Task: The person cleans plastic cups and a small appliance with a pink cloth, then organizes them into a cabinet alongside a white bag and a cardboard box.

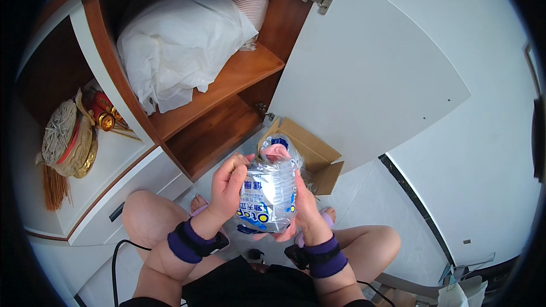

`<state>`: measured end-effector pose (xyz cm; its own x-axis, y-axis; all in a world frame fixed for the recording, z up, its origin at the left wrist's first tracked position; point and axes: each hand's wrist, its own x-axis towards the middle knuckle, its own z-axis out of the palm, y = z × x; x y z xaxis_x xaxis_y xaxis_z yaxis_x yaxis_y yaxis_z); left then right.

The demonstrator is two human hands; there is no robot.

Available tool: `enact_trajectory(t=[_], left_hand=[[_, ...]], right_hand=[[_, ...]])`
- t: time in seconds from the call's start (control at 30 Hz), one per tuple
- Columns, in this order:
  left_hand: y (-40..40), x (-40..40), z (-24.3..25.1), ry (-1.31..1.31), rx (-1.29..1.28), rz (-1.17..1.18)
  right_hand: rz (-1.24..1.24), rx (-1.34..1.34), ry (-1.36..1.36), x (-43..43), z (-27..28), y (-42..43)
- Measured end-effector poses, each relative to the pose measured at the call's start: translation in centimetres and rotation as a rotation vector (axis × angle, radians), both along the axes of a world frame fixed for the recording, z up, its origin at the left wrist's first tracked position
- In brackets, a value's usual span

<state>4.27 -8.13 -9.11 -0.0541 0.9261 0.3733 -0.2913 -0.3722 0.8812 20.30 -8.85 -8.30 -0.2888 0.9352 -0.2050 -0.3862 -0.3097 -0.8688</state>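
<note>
Between my two hands is a clear plastic-wrapped pack of stacked disposable cups (273,196), with blue print on its film. My left hand (230,183) grips its left edge near the top, thumb and fingers pinching the wrap. On the other side, my right hand (306,202) holds the pack's right edge and reaches partly beneath it. A pink cloth (276,152) shows above the pack, and more pink shows below it. Just beyond, an open cardboard box (326,160) stands on the floor with another plastic-wrapped pack (294,150) in it, partly hidden.
Ahead stands an open cabinet with a wooden shelf (222,87), bearing a large white plastic bag (183,42) and stacked cups (251,6). Its white door (367,68) swings out rightward. Decorations (68,140) sit in the left niche. Cables hang by my forearms.
</note>
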Motion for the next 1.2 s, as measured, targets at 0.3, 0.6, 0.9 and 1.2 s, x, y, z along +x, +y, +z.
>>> enact_trajectory(t=[0.3, 0.6, 0.9, 1.2], left_hand=[[1.3, -0.6, -0.1, -0.024, -0.138, 0.161], [2.2, 0.3, -3.5, 0.569, -0.174, 0.386], [1.8, 0.3, -3.6, 0.344, -0.148, 0.355], [0.7, 0.7, -1.2, 0.551, 0.045, 0.434]], right_hand=[[-0.247, -0.109, 0.069, 2.7, -2.2, -0.2], [-0.245, 0.354, 0.424, 2.4, 6.3, 0.5], [-0.273, 0.455, -0.482, 1.1, -0.1, -0.2], [-0.246, 0.969, -1.124, -2.9, 0.0, -2.8]])
